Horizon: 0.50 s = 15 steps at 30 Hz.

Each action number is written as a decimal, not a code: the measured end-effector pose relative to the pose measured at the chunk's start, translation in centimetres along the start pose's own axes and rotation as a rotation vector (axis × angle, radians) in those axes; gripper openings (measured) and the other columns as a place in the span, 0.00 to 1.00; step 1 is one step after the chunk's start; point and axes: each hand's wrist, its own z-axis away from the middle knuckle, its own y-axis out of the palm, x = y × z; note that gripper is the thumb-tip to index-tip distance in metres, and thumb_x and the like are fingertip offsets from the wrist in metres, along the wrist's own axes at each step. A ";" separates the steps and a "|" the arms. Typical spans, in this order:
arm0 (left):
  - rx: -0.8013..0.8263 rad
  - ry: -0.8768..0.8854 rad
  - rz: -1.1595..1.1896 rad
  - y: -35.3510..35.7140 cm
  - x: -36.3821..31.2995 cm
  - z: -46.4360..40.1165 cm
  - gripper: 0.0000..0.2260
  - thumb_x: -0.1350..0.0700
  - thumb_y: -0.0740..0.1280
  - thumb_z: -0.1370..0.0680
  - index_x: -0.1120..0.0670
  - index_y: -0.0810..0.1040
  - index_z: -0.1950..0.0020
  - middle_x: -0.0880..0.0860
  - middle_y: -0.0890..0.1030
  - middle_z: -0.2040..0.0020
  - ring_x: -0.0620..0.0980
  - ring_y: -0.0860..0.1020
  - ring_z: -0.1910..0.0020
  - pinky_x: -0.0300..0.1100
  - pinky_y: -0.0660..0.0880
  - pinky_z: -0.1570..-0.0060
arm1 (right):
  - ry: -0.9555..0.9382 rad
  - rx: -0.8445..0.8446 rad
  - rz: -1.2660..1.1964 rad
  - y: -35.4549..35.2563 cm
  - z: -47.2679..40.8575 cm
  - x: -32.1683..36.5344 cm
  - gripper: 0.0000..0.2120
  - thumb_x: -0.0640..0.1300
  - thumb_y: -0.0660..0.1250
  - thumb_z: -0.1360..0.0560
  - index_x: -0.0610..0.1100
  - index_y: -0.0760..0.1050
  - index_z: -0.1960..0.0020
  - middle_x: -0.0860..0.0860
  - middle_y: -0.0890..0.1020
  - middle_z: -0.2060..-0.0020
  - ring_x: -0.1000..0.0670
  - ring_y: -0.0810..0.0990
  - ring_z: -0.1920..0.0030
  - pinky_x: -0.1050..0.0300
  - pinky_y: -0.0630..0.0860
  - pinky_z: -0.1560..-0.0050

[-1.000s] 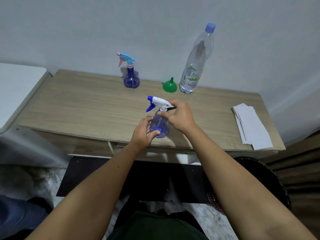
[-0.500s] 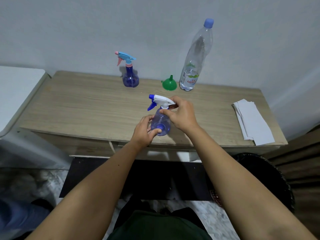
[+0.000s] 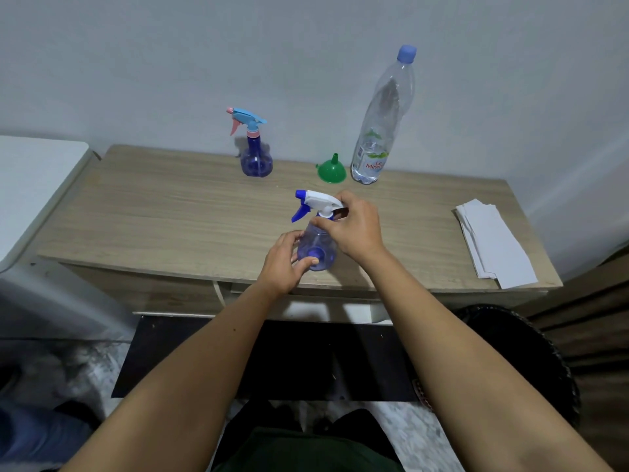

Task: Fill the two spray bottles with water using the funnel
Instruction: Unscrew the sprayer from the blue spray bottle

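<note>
A clear blue spray bottle (image 3: 318, 245) with a white and blue trigger head (image 3: 315, 204) stands near the front edge of the wooden table (image 3: 163, 212). My left hand (image 3: 286, 264) wraps the bottle's round body. My right hand (image 3: 354, 226) grips the neck just under the trigger head. A second blue spray bottle (image 3: 255, 155) with a light blue and pink head stands at the back. A green funnel (image 3: 332, 169) sits upside down beside a tall clear water bottle (image 3: 383, 120) with a blue cap.
A stack of white paper (image 3: 493, 243) lies on the table's right side. A white surface (image 3: 30, 178) adjoins the table on the left. A dark round basket (image 3: 531, 356) sits on the floor at the right. The wall is close behind.
The bottle and both hands sit slightly farther up the table in view, mostly from the camera shifting. The grips on the body and neck are unchanged.
</note>
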 end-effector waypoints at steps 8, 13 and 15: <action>0.029 0.014 -0.027 -0.2 0.0 -0.2 0.27 0.61 0.77 0.22 0.60 0.73 0.25 0.57 0.78 0.31 0.46 0.75 0.36 0.17 0.68 0.49 | -0.072 0.193 -0.021 -1.9 -0.4 -0.6 0.16 0.45 0.82 0.31 0.49 0.80 0.48 0.52 0.85 0.56 0.51 0.84 0.57 0.56 0.77 0.55; 0.042 0.010 -0.022 -0.3 -0.2 -0.3 0.27 0.61 0.77 0.22 0.60 0.73 0.25 0.57 0.78 0.30 0.46 0.75 0.36 0.17 0.69 0.50 | -0.067 0.163 0.011 -1.7 -0.4 -0.1 0.16 0.43 0.83 0.32 0.47 0.79 0.51 0.49 0.84 0.55 0.49 0.82 0.55 0.54 0.76 0.55; 0.043 -0.002 -0.013 -0.2 -0.1 -0.4 0.27 0.61 0.77 0.22 0.60 0.73 0.25 0.56 0.77 0.30 0.46 0.75 0.35 0.17 0.69 0.50 | -0.056 0.190 0.000 -2.1 -0.2 -0.4 0.13 0.37 0.79 0.28 0.45 0.81 0.47 0.50 0.86 0.53 0.53 0.82 0.55 0.65 0.73 0.55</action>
